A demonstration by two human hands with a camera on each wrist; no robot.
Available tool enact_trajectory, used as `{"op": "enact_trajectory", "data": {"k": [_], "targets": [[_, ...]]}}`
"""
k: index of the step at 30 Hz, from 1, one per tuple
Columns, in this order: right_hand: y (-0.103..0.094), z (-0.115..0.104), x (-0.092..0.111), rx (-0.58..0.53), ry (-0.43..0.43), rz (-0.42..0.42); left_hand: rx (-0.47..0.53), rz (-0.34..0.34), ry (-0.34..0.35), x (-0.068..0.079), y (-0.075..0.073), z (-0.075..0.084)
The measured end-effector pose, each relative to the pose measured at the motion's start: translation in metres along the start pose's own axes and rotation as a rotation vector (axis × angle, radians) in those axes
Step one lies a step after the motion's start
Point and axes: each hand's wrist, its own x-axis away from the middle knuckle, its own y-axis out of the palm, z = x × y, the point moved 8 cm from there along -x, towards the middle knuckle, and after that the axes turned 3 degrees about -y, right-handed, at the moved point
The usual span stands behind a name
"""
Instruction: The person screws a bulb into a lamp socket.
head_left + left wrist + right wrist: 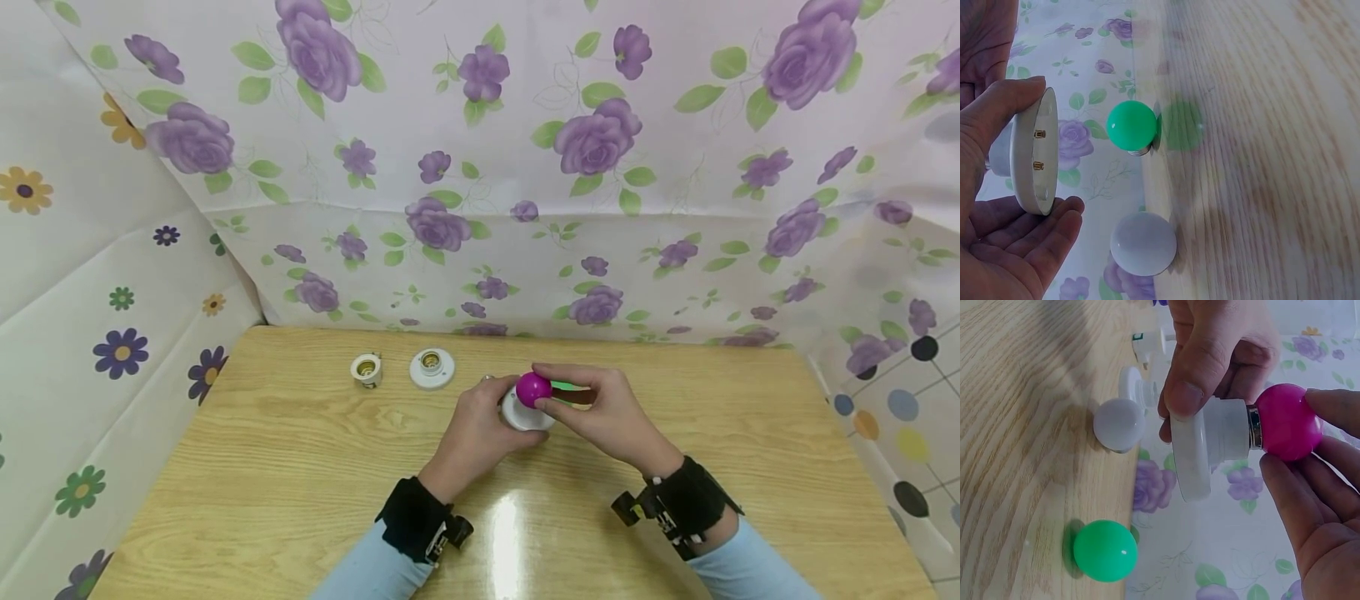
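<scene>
On my head view, the left hand (476, 421) grips a socket (521, 418) and the right hand (603, 408) pinches the pink bulb (533, 389) at its mouth; below is a wooden table (300, 475), behind hangs flowered cloth (487, 267), and two loose sockets (432, 377) sit left of the held socket. My left wrist view shows two brass pins (1039, 134) in its underside, with one green bulb (1131, 125) and one white bulb (1144, 244) beyond. On my right wrist view, the pink bulb's metal base (1255, 427) meets the held socket. I count three sockets, three bulbs.
</scene>
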Motion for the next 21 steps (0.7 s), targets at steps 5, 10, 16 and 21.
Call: {"op": "enact_trajectory", "data": {"k": [5, 10, 16, 21], "targets": [[-0.001, 0.019, 0.001, 0.014, -0.008, 0.016, -0.004, 0.007, 0.007, -0.001, 0.001, 0.000], [-0.002, 0.022, 0.002, 0.003, -0.008, 0.050, 0.002, 0.011, 0.004, -0.001, 0.001, -0.001], [-0.004, 0.017, 0.002, -0.011, -0.011, 0.119, 0.000, 0.013, -0.027, -0.001, 0.001, -0.002], [-0.003, 0.022, 0.003, 0.010, -0.052, 0.133, 0.002, 0.017, -0.025, -0.001, 0.001, -0.003]]}}
